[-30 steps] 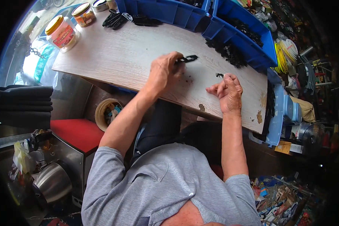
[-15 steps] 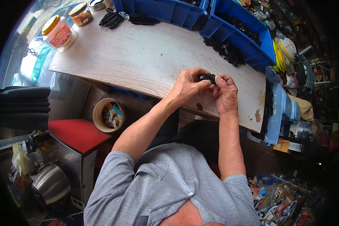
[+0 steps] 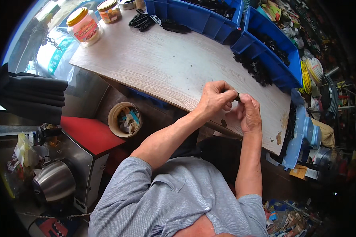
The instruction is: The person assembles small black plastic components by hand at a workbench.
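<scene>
From the head view, a pale wood-grain tabletop (image 3: 158,59) runs slantwise across the upper middle, its surface dotted with dark specks and chipped brown near the front and right edges. Along its far side stand two blue plastic bins (image 3: 194,19) holding black parts, with a heap of small black parts (image 3: 253,70) on the table just beside the right one. A clear jar with a yellow lid (image 3: 84,28) stands at the far left, near a cluster of elongated black parts (image 3: 142,20). Below, on the floor, is a round tan bucket (image 3: 111,120) with blue and whitish scraps inside, near a metal cabinet with a red top (image 3: 89,134). Both bare forearms reach up over the table's front edge. The left hand (image 3: 217,98), knuckles up, pinches a small black piece (image 3: 237,96) between thumb and index finger, mostly hiding it. The right hand (image 3: 250,113) is upright, its curled fingers drawn together beside the piece; whether they grip it, I cannot tell
</scene>
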A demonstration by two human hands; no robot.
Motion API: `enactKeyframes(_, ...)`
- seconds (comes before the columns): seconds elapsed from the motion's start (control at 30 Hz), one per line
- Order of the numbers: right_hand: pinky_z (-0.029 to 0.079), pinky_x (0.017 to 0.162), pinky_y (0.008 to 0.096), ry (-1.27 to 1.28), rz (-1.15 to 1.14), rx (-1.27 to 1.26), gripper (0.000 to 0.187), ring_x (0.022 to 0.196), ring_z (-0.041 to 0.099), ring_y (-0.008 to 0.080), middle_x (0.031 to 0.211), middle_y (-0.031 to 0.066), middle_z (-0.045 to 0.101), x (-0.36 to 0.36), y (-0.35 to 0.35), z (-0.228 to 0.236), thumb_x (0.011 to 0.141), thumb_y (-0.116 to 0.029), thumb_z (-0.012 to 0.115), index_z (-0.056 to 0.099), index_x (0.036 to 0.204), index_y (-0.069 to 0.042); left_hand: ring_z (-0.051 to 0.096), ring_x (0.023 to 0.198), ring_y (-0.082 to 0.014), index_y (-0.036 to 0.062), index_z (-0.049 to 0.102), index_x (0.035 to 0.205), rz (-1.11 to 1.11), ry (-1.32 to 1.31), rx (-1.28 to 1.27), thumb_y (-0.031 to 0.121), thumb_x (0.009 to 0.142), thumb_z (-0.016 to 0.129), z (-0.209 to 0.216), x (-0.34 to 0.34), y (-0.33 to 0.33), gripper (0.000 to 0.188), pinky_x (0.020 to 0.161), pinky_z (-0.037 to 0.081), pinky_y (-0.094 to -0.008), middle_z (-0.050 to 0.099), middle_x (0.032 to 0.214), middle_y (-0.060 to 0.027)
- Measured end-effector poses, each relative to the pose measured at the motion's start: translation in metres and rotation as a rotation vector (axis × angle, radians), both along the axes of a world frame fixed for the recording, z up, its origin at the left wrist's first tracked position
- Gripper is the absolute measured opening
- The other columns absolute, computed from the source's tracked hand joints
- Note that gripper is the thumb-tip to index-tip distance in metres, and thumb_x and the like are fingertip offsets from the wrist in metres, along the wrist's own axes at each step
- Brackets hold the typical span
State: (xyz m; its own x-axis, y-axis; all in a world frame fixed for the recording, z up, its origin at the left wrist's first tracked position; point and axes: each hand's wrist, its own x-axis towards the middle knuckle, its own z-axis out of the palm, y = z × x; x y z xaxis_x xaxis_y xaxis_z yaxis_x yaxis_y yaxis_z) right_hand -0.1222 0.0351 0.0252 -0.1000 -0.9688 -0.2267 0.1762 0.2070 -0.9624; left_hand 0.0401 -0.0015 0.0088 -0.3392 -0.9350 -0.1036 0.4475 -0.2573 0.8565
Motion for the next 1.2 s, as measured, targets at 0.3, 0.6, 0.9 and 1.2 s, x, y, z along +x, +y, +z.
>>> enactKeyframes(0.3, 0.054, 0.051, 0.0353, -0.016, -0.067, -0.131, 0.027, 0.044, 0.049, 0.0147, 0.05, -0.0011, 0.04, -0.004, 0.007, -0.01, 0.089, -0.024, 0.064, 0.05, 0.069, -0.012, 0.065, 0.076, -0.0133, -0.0012, 0.068, 0.1, 0.005, -0.29, -0.407, 0.017, 0.088, 0.071, -0.007, 0.008, -0.009, 0.022, 0.066, 0.054, -0.028, 0.069, 0.084, -0.0095)
enactKeyframes(0.6, 0.059, 0.071, 0.0572, -0.203, -0.762, 0.023, 0.038, 0.054, 0.059, 0.0275, 0.045, 0.0061, 0.039, -0.079, 0.008, 0.003, 0.089, -0.041, 0.064, 0.051, 0.082, -0.006, 0.056, 0.108, -0.0298, 0.0146, 0.065, 0.109, 0.782, -1.632, -1.103, 0.013, 0.081, 0.061, -0.033, 0.128, -0.166, 0.028, 0.083, 0.048, -0.0462, 0.062, 0.109, -0.0065)
enactKeyframes(0.9, 0.058, 0.06, 0.0479, 0.027, -0.714, 0.064, 0.029, 0.045, 0.053, 0.0224, 0.046, 0.0035, 0.039, -0.115, 0.001, 0.001, 0.084, -0.024, 0.077, 0.06, 0.096, -0.004, 0.054, 0.118, -0.033, 0.0116, 0.063, 0.121, 0.585, -1.588, -1.136, 0.01, 0.077, 0.07, -0.027, 0.12, -0.167, 0.045, 0.095, 0.046, -0.0458, 0.061, 0.123, -0.0086)
enactKeyframes(1.2, 0.055, 0.046, 0.0373, 0.273, -0.565, 0.253, 0.033, 0.043, 0.05, 0.0175, 0.047, 0.0018, 0.039, -0.088, -0.052, 0.006, 0.081, -0.031, 0.081, 0.064, 0.093, -0.005, 0.062, 0.102, -0.0322, 0.0082, 0.063, 0.12, 0.269, -1.428, -1.251, 0.013, 0.086, 0.065, -0.025, 0.105, -0.141, 0.034, 0.089, 0.048, -0.0415, 0.069, 0.104, -0.011)
